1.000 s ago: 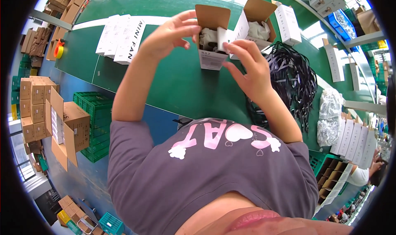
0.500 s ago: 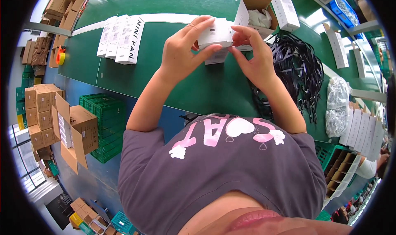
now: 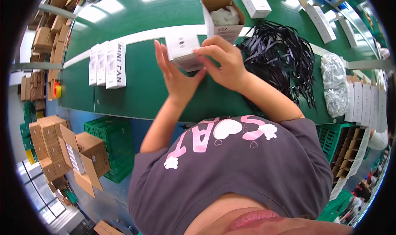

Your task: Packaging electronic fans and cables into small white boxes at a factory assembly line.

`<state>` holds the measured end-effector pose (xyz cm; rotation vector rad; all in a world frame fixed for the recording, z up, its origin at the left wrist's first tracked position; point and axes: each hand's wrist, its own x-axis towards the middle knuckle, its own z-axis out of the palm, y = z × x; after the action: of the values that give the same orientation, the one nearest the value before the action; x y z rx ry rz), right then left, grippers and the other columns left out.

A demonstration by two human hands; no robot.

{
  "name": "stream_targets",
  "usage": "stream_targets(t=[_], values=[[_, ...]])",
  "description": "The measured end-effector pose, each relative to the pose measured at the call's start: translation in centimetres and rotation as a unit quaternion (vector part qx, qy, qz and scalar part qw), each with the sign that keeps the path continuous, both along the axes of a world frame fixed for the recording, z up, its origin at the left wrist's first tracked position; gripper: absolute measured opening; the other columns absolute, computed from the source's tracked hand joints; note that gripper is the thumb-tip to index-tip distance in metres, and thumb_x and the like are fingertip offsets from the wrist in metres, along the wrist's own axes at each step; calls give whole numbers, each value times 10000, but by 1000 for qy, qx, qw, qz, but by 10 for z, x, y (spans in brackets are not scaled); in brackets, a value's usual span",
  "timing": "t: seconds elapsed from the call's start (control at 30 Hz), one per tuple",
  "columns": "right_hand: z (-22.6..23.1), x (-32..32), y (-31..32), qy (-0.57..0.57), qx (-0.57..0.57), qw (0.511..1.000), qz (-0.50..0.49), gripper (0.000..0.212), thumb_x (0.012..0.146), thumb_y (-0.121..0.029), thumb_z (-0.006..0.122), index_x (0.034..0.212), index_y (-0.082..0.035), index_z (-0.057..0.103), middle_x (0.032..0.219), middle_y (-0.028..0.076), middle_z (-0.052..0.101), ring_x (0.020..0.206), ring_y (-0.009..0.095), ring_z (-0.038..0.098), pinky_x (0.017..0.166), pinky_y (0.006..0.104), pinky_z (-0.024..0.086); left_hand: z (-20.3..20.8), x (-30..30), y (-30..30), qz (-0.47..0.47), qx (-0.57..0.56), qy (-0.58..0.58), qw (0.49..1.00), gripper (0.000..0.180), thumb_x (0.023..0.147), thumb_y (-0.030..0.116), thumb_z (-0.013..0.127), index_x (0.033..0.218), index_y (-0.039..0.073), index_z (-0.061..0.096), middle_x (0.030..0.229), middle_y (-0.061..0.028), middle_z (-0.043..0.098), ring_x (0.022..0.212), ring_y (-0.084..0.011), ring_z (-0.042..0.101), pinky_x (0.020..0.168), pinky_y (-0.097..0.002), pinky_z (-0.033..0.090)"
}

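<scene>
Your head-worn fisheye camera, left one of pair: looks steeply down over your dark-grey T-shirt (image 3: 231, 165) to green worktable (image 3: 142, 74); your left hand (image 3: 179, 81) and right hand (image 3: 227, 66) quite near.

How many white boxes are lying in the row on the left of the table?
3, side by side: the left box, the middle box and the right box on the table. Any underneath would be hidden.

Left hand (image 3: 180, 83), right hand (image 3: 227, 65), white box (image 3: 181, 48) between
</scene>
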<state>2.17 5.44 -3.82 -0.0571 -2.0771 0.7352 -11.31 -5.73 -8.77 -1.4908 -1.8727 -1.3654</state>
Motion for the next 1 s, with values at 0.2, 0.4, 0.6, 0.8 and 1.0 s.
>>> stream_targets(t=[0.2,0.4,0.6,0.8,1.0], values=[[16,48,36,33,-166,983,-68,209,826,20,647,1027,-27,675,805,37,640,669,129,550,626,234,450,-7,-28,-9,46,-27,-255,966,1010,715,93,835,1529,60,237,1139,-134,561,905,-218,562,789,-319,480],[-22,89,166,-211,-37,962,-171,99,855,-38,629,913,-53,708,794,0,662,627,120,539,624,234,442,10,-151,-58,303,-369,10,879,798,856,378,713,1512,113,342,1460,-240,380,1277,-365,456,1023,-440,398],[-57,68,192,-226,368,883,-183,86,876,-42,620,805,-53,665,783,17,659,616,118,540,655,261,456,-2,-188,-58,443,-483,-15,755,754,880,386,686,1507,133,352,1546,-269,249,1428,-414,266,1138,-519,252],[53,105,184,-161,-193,966,-54,73,934,-93,584,883,-59,624,751,24,615,652,111,554,674,243,460,46,-123,-37,218,-183,70,956,694,895,334,680,1489,143,377,1543,-207,297,1424,-355,307,1143,-489,275],[158,133,216,20,-372,928,12,190,916,-60,632,1083,31,634,684,52,604,470,90,517,464,197,484,149,-14,62,-198,89,-63,974,588,892,230,698,1404,77,452,1382,-83,510,1186,-218,567,1014,-362,444]])
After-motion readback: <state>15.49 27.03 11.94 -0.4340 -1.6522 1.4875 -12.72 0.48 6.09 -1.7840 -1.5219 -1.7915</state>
